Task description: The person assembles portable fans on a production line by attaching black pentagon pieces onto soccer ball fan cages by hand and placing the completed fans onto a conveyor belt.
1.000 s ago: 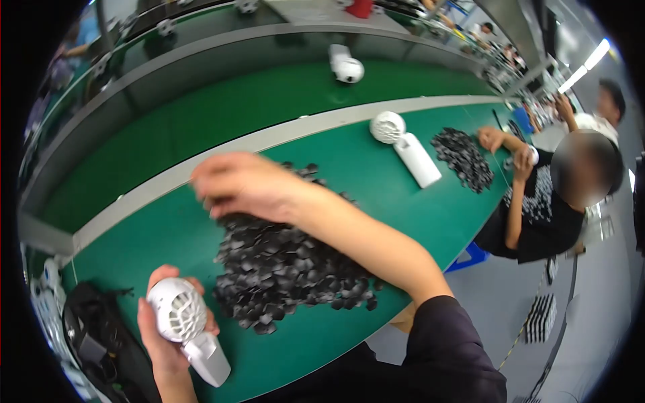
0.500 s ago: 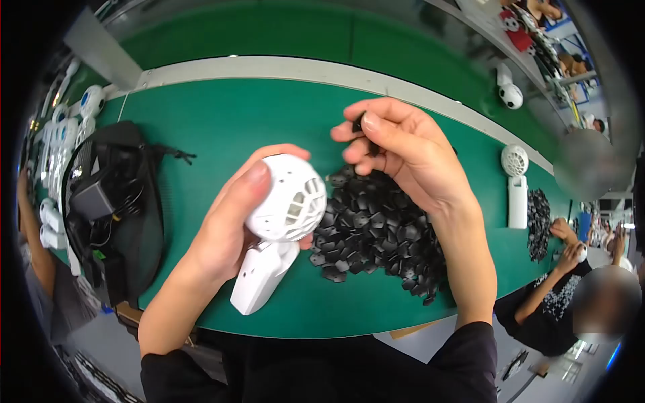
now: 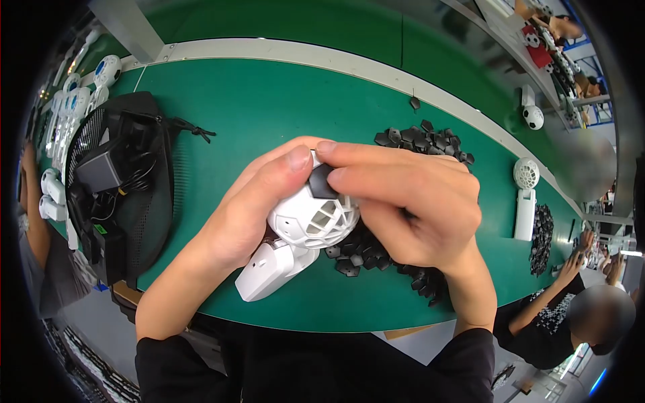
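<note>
Green workbench (image 3: 235, 107) stretches across the frame, its far corners bending into dark, curved edges. Beyond it, across the top, runs a green strip (image 3: 302, 23), cut off by the border. At lower right sits another person (image 3: 544, 322), whose hands are too small and blurred to read. Black bag (image 3: 160, 215), on the left, lies open around an adapter (image 3: 101, 166) and tangled cables.

Center frame, the right hand (image 3: 416, 201) covers much of a pile of black pieces (image 3: 423, 140), which shows above and below it. Its thumb and forefinger are drawn narrow on one black piece (image 3: 323, 183), against the top of a white handheld device (image 3: 289, 221); the other fingers curl under, and whether they hold anything is unclear. The left hand (image 3: 248, 208) grips that device by its round, vented head, most of its fingers hidden behind. Similar white device (image 3: 525, 201) lies at right. One loose piece (image 3: 414, 103) rests above the pile.
</note>
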### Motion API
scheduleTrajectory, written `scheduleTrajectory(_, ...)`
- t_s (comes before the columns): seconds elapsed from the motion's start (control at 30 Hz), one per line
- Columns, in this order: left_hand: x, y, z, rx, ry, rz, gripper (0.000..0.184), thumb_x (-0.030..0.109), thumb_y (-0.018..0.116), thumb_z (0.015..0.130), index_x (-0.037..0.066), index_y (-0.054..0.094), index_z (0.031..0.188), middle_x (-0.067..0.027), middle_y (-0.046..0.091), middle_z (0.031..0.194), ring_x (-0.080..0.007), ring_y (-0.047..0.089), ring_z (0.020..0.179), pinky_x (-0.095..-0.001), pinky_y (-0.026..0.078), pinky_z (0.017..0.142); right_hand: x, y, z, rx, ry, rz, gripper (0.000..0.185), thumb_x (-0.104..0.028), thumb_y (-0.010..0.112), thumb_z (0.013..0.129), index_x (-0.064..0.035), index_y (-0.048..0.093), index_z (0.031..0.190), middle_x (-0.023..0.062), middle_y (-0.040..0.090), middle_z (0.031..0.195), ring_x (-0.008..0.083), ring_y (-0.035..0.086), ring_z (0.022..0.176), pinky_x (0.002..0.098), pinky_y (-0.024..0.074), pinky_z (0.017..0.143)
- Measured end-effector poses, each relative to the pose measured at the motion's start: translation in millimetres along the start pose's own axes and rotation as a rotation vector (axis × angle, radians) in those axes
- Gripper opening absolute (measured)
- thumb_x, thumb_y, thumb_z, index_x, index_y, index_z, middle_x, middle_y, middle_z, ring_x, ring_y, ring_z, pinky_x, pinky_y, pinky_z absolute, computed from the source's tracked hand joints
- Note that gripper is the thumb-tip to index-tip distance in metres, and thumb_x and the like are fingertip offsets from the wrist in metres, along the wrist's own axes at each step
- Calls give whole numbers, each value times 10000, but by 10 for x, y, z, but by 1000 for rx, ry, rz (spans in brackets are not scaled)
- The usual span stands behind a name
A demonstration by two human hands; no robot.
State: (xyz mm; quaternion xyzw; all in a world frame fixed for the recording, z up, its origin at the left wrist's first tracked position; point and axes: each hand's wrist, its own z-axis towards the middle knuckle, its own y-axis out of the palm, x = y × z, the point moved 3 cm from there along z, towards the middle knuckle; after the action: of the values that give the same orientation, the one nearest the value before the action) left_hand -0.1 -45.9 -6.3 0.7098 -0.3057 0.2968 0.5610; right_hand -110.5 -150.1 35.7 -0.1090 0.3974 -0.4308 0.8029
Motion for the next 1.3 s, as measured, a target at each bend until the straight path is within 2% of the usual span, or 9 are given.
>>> scheduleTrajectory(0.27, 63, -49, 8, -123, 19, -194, 392, 292, 513, 810, 8, 463, 1075, -156, 589, 927, -228, 625, 737, -312, 528, 589, 58, -64, 68, -71, -35, 22, 278, 88, 535, 657, 7, 638, 903, 151, 644, 955, 135, 592, 618, 230, 452, 502)
scheduleTrajectory(0.3, 82, -62, 3, -106, 23, -195, 380, 295, 511, 802, 19, 462, 1058, -163, 588, 928, -242, 630, 725, -324, 528, 554, 125, -105, 50, 39, 166, 49, 200, -1, 564, 716, -53, 636, 896, 68, 628, 853, 117, 554, 553, 229, 439, 477)
scheduleTrajectory(0.33, 98, -71, -3, -89, 28, -197, 368, 297, 509, 794, 30, 461, 1041, -170, 588, 929, -256, 634, 712, -335, 529, 518, 164, -207, 10, 11, 555, 102, 228, -11, 526, 771, -34, 613, 980, 72, 621, 919, 106, 572, 680, 220, 443, 551)
scheduleTrajectory(0.4, 91, -100, 18, -91, 53, -197, 337, 289, 496, 788, 45, 463, 1018, -169, 588, 931, -268, 632, 703, -335, 522, 489, 344, -274, 2, 162, 808, 410, 337, 32, 475, 780, 30, 530, 1112, 159, 573, 1103, 100, 556, 786, 200, 420, 630)
scheduleTrajectory(0.43, 84, -123, 26, -65, 72, -226, 335, 290, 495, 783, 48, 463, 1012, -167, 588, 931, -274, 631, 701, -335, 521, 488, 416, -265, -34, 279, 850, 800, 436, 49, 480, 777, 43, 438, 1211, 208, 511, 1194, 156, 586, 945, 245, 485, 734)
scheduleTrajectory(0.53, 70, -156, 43, -7, 82, -267, 329, 296, 495, 778, 54, 462, 999, -165, 585, 938, -288, 628, 710, -340, 516, 481, 511, -222, -110, 216, 914, 1059, 460, 49, 489, 803, 55, 390, 1253, 258, 446, 1250, 228, 541, 1092, 315, 496, 863)
scheduleTrajectory(0.73, -7, -87, 52, -17, 127, -363, 349, 321, 493, 795, 51, 453, 1013, -160, 576, 962, -296, 626, 721, -359, 534, 501, 376, -161, -70, 35, 974, 951, 393, -24, 567, 830, 57, 458, 1199, 231, 581, 1072, 244, 626, 933, 309, 524, 819)
scheduleTrajectory(0.97, 22, -89, 31, -76, 139, -269, 433, 352, 469, 814, 15, 442, 1086, -172, 568, 974, -299, 633, 788, -360, 554, 543, 66, 37, -30, 87, 633, 480, 155, 49, 604, 771, 46, 637, 922, 87, 648, 807, 142, 615, 743, 222, 478, 674)
scheduleTrajectory(1.3, 176, -51, -29, 24, 502, 324, 530, 377, 463, 798, -57, 484, 1101, -172, 535, 1063, -240, 582, 884, -289, 475, 733, -225, 72, 16, 44, 155, -85, 294, 127, 592, 669, 16, 646, 936, 123, 644, 821, 190, 607, 667, 252, 465, 566)
